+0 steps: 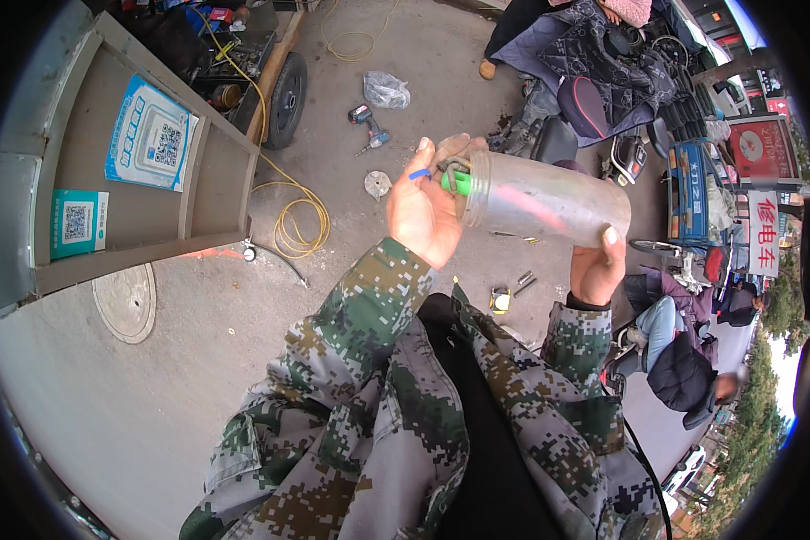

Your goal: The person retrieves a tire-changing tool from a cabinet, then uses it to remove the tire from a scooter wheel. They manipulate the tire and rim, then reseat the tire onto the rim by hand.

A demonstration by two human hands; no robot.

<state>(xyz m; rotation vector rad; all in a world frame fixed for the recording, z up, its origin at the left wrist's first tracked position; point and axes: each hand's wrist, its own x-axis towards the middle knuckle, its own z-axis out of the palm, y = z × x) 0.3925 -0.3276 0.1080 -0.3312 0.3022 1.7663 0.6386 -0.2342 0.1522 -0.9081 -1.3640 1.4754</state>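
A clear, scuffed plastic jar (544, 196) lies on its side in the air before my chest, its mouth facing left. My right hand (598, 270) grips it by the base end, and something long and pinkish shows dimly through its wall. Under the mouth, my left hand (426, 216) is cupped palm up around small parts. Among them I make out a bright green piece (456, 184), a thin blue strip (418, 175) and some dark metal bits (459, 166) at the rim. The left fingertips are partly hidden behind the jar.
On the ground lie a cordless drill (371, 130), a plastic bag (386, 90), a coiled yellow hose (299, 223) and a yellow tape measure (500, 301). A metal cabinet (220, 175) stands left, a scooter (549, 130) beyond the jar. A person (684, 373) is at right.
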